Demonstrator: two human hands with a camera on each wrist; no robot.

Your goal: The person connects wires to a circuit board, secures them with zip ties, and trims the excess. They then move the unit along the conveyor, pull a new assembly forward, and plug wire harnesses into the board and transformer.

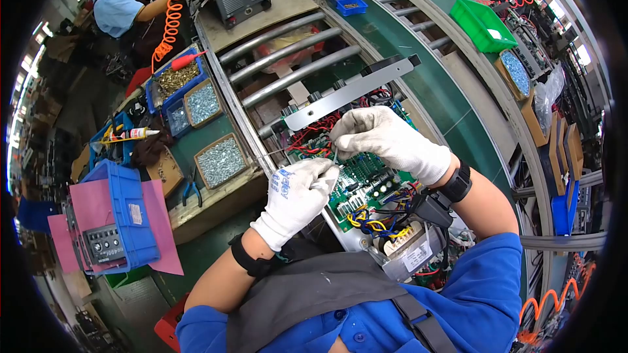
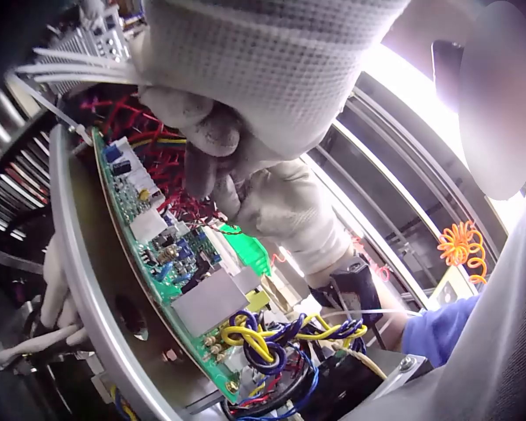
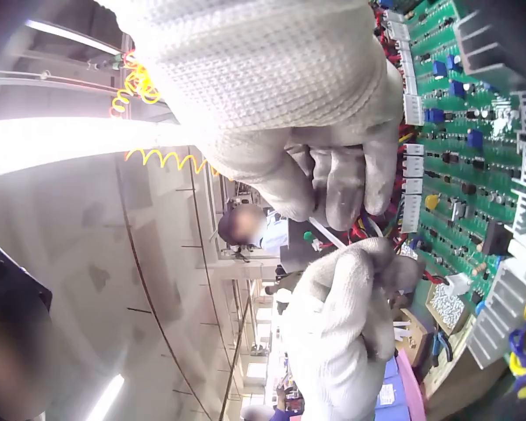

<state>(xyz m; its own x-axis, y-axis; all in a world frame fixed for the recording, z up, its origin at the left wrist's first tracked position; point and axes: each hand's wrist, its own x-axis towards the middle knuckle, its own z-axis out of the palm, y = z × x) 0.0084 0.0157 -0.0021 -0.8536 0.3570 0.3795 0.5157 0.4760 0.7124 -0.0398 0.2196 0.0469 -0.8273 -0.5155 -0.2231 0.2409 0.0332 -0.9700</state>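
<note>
A green circuit board [image 1: 366,176] sits in a metal chassis in front of me, with red wires [image 1: 311,134] at its far end and yellow and blue wires [image 1: 373,222] near me. My left hand [image 1: 324,180], in a white glove, grips a bundle of thin white cable ties [image 2: 70,70] at the board's left edge. My gloved right hand [image 1: 340,140] is curled over the red wires, touching the left hand. Its fingertips [image 3: 342,189] pinch a white cable tie [image 3: 329,235] just above the left hand [image 3: 346,316]. What lies under the fingers is hidden.
A grey metal bar [image 1: 347,95] lies across the chassis on the roller conveyor [image 1: 281,46]. Trays of screws [image 1: 221,160], pliers [image 1: 191,189] and a blue bin [image 1: 127,216] stand to the left. A green bin [image 1: 483,23] is far right. Another worker [image 1: 124,3] stands at the back left.
</note>
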